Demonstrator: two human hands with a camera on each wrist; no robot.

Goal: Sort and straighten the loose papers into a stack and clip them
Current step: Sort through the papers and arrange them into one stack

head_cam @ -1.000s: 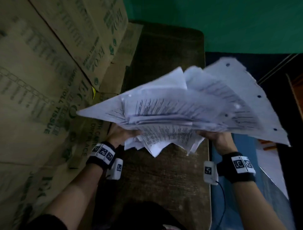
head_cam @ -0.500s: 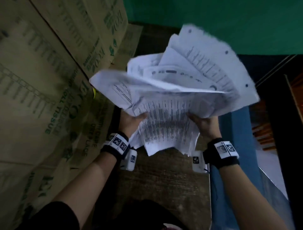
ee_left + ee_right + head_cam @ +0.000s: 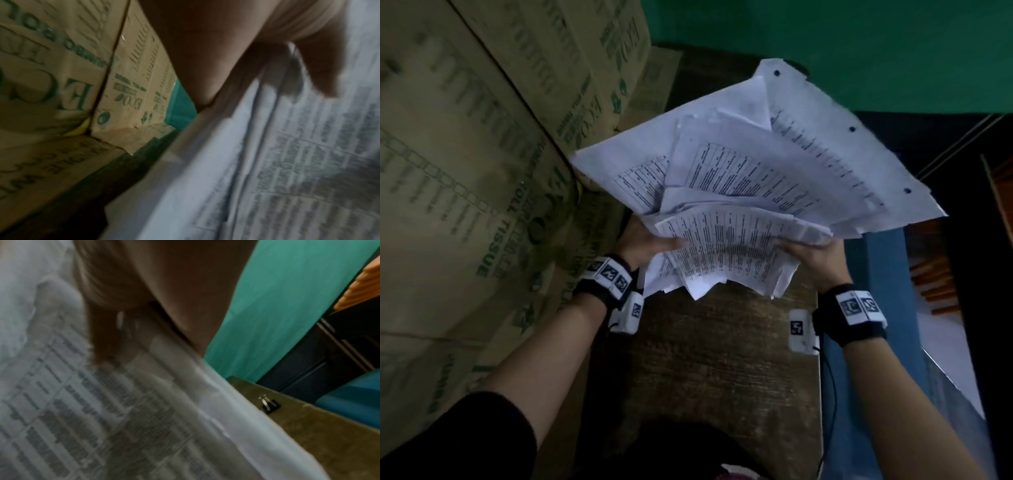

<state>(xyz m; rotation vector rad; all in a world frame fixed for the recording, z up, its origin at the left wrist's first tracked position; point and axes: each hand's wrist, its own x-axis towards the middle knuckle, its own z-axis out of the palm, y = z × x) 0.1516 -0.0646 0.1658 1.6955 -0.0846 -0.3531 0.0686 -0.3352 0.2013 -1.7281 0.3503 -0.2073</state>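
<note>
A messy bundle of white printed papers (image 3: 739,192) fans out above the wooden table (image 3: 722,359), lifted off it. My left hand (image 3: 647,243) grips the bundle's left near edge and my right hand (image 3: 815,253) grips its right near edge. The sheets are askew, some with punched holes along the far right side. In the left wrist view my thumb (image 3: 320,68) lies on the papers (image 3: 287,162). In the right wrist view my thumb (image 3: 107,331) presses on the printed sheet (image 3: 102,410). A black binder clip (image 3: 270,404) lies on the table (image 3: 329,443) near its far corner.
Stacked cardboard boxes (image 3: 465,171) with green print crowd the table's left side. A green wall (image 3: 859,51) stands behind. Right of the table's edge is a blue surface (image 3: 880,274) and dark furniture lower down.
Both hands have kept hold of the bundle while shaking it: it rose and tipped up, then dropped back toward the table, with the sheets shifting and fanning to the right.
</note>
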